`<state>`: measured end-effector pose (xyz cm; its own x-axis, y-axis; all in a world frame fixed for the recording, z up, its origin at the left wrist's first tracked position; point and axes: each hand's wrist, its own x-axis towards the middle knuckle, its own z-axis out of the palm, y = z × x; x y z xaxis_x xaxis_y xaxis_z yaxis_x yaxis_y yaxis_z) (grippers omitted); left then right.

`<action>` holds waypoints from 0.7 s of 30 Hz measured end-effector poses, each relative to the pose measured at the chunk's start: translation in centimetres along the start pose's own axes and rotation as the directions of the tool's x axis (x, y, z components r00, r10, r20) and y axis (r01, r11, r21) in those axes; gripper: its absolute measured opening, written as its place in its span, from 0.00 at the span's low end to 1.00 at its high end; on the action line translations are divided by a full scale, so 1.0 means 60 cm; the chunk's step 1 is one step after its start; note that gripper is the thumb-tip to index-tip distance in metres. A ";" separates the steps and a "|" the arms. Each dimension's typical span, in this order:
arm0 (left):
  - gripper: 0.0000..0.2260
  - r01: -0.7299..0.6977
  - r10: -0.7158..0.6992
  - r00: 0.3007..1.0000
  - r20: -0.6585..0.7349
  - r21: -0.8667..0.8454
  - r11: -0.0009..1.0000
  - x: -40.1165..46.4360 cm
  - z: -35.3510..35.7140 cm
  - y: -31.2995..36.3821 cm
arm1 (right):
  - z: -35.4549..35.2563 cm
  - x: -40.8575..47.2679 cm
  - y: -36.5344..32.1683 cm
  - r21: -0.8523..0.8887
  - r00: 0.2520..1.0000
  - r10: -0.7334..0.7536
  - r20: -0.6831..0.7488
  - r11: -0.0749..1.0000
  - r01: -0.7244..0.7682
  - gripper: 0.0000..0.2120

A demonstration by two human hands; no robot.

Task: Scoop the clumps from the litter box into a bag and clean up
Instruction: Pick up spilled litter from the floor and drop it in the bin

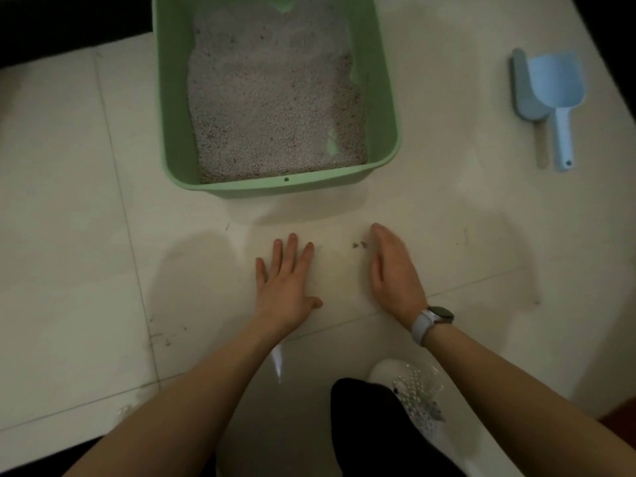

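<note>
**Hands sweep stray litter on the tile**

The green litter box (275,98) sits at twelve o'clock, long axis running away from the person, litter levelled inside. Loose bits (359,245) lie at six o'clock of it, probably being gathered. The left hand (287,280) lies flat, fingers spread; the right hand (392,270) stands edge-on, fingers together, holding nothing. The blue scoop (559,98) rests at two o'clock, handle toward the person.

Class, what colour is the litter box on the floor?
The litter box is light green, seen clearly in the head view.
</note>
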<state>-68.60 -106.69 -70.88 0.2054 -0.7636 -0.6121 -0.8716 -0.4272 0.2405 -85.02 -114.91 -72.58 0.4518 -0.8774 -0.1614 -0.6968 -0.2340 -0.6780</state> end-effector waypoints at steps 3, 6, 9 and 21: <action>0.42 -0.001 0.001 1.000 -0.014 -0.006 1.000 0.001 0.003 -0.001 | -0.003 0.021 0.004 -0.187 0.987 0.008 -0.159 0.982 -0.038 0.15; 0.42 -0.002 0.002 1.000 -0.020 -0.004 1.000 0.002 0.004 -0.002 | 0.002 0.039 0.002 -0.518 0.998 -0.043 -0.041 0.855 0.015 0.23; 0.42 -0.003 0.003 1.000 -0.021 -0.016 1.000 0.001 0.004 -0.002 | 0.010 0.048 0.000 -0.661 0.995 0.033 0.090 0.750 0.034 0.26; 0.41 -0.031 0.030 0.999 -0.034 -0.014 0.999 0.003 0.008 -0.009 | 0.045 0.057 -0.014 -0.728 0.995 -0.053 -0.089 0.685 -0.028 0.06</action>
<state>-68.31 -106.39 -71.49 0.1938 -0.7924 -0.5784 -0.8712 -0.4101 0.2699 -81.41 -116.59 -74.50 0.4369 -0.8974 -0.0607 -0.8957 -0.4403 0.0623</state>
